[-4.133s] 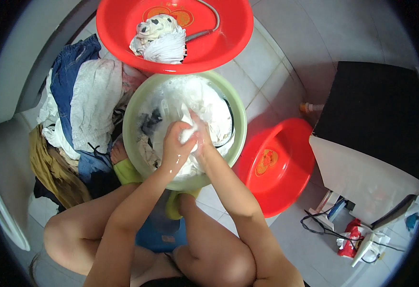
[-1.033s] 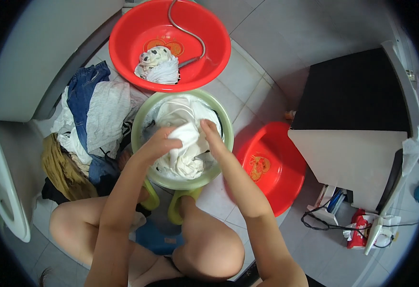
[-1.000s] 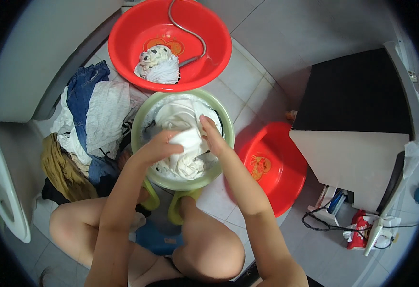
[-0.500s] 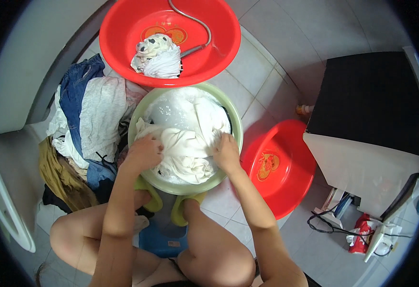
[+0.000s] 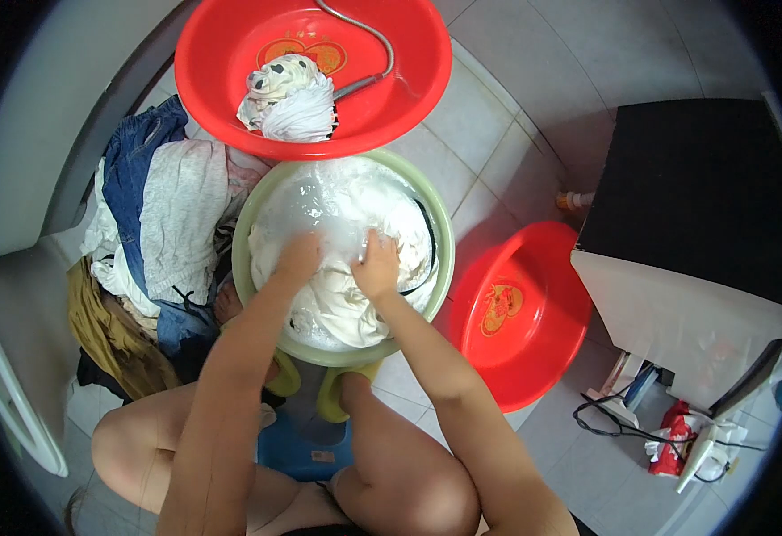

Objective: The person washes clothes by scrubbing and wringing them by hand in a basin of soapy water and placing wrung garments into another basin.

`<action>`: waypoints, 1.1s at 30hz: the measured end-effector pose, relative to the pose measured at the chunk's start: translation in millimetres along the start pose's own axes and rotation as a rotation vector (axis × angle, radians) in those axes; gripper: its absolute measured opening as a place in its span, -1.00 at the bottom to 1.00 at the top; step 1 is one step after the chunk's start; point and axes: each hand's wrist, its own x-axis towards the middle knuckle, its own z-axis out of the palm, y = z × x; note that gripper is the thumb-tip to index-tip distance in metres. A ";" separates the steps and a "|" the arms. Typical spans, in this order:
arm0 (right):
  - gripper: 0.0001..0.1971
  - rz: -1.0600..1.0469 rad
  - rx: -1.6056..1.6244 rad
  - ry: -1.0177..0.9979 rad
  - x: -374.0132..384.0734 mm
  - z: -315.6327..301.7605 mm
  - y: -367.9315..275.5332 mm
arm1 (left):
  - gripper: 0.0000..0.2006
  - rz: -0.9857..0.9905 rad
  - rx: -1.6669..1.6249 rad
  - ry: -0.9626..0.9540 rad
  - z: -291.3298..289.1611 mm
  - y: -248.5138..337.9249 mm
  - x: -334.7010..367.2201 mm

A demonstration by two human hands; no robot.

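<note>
A pale green basin [image 5: 445, 268] stands in front of me, filled with cloudy, sudsy water and a wet white garment [image 5: 342, 308] with a dark band along its right side. My left hand [image 5: 300, 257] reaches into the water at the garment's middle; its fingertips are under the surface and cannot be made out. Just to its right, my right hand [image 5: 376, 265] lies on the wet cloth with its fingers stretched out and slightly apart. The garment bunches up below both hands.
Behind stands a red basin [image 5: 409, 116] holding a wrung white bundle [image 5: 288, 98] and a shower head [image 5: 355, 87] with its hose. Another red basin [image 5: 543, 330] is at the right. Piled clothes [image 5: 181, 205] lie left. A black-topped white cabinet [image 5: 685, 196] stands right.
Both hands have moved inward from the garment's sides to the basin's middle. My left hand has dipped into the water, and the cloth the hands were gripping has sunk lower.
</note>
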 end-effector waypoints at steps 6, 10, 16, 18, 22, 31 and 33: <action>-0.36 0.620 1.339 0.078 27.9 15.2 -15.3 | -0.70 -0.048 -1.110 0.540 9.6 71.7 -13.0; -0.62 0.401 1.796 -0.594 22.0 5.1 -0.9 | -0.88 0.329 -0.678 0.588 -31.8 124.4 -71.6; -0.63 0.530 1.793 -0.208 -29.0 -70.4 -65.5 | -0.86 0.501 -0.403 0.738 -72.0 152.0 -76.9; -0.63 0.528 1.675 0.023 -30.6 -73.9 -72.5 | -0.86 0.496 -0.373 0.762 -88.7 143.4 -65.1; -0.60 0.293 0.987 0.282 -33.3 -91.5 -70.7 | -0.87 0.463 -0.176 0.680 -94.5 110.7 -53.6; -0.83 -0.229 0.251 0.316 -23.5 -80.3 -14.3 | -0.68 0.527 0.142 0.033 -142.0 46.7 -49.5; -0.69 -0.373 0.232 0.103 -20.0 -69.2 -9.5 | -0.66 0.513 0.104 -0.007 -139.5 69.6 -58.6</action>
